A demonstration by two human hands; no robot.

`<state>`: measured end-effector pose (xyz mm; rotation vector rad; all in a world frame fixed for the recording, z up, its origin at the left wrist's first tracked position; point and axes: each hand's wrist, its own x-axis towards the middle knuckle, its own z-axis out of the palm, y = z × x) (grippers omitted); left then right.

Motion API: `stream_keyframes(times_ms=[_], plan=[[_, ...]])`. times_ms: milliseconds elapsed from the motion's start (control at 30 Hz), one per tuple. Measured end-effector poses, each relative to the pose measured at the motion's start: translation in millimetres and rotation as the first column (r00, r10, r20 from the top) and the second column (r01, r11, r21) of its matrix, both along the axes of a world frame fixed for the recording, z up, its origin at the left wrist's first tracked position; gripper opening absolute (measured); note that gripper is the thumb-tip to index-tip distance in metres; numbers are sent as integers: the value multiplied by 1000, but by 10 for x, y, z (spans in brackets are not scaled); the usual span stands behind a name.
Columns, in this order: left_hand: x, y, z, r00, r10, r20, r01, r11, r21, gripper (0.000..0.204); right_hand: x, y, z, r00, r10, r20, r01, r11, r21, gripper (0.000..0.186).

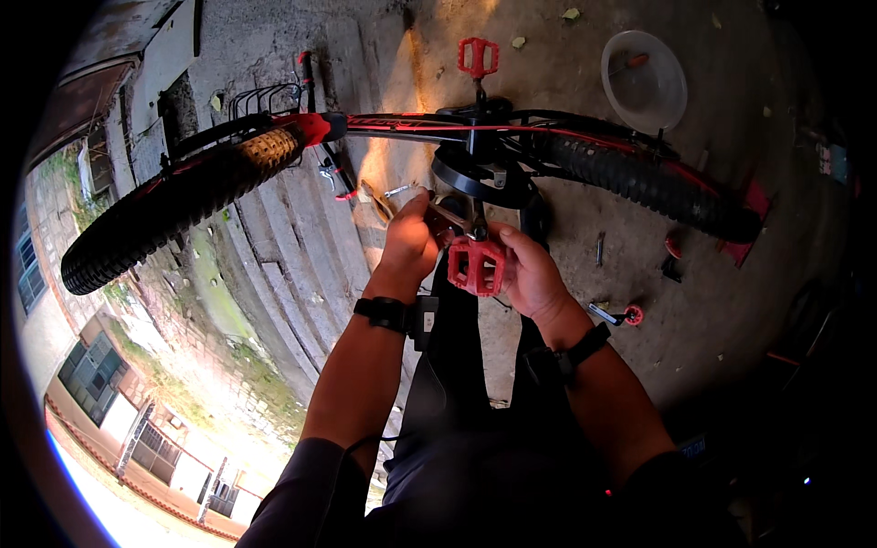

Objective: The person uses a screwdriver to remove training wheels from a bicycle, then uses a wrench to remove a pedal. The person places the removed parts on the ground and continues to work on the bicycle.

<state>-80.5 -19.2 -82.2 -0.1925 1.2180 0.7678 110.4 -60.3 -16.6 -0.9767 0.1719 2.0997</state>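
At the crank's near end, the red pedal: right hand grasping its side, left hand curled alongside, its grip unclear. Probably light, stiff, free-spinning; best held by the outer edges.

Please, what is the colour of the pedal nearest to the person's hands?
The pedal is red; it shows best in the head view.
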Motion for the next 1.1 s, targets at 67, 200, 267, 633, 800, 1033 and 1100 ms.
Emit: stream_keyframes(times_ms=[67, 200, 267, 633, 800, 1033, 1100], plan=[[140, -54, -150, 991, 105, 80, -101, 994, -49, 31, 6, -6, -98, 1000, -12, 3, 12, 1000, 23, 40], [389, 34, 60, 990, -119, -76, 101, 972, -214, 41, 9, 13, -243, 958, 156, 239, -174, 983, 57, 34], [288, -123, -234, 952, -298, 67, 306, 932, -195, 38, 27, -14, -276, 925, 188, 329, -229, 969, 90, 35], [377, -75, -216, 774, -633, -11, 633, 773, -40, 27, -4, 139, -287, 228, 5, 974, -782, 596, 180, 29], [252, -169, 69, 888, -458, 37, 460, 885, -73, 46, 45, 178, -189, 116, 69, 991, -821, 568, 57, 26], [201, -493, 962, 783, -503, -367, 614, 719, 325, 83, 36, 228, -203, 4, -202, 979, -877, 470, 100, 29], [263, -492, 968, 775, -471, -421, 605, 746, 279, 85, 40, 262, -179, -2, -180, 984, -904, 421, 75, 26]])
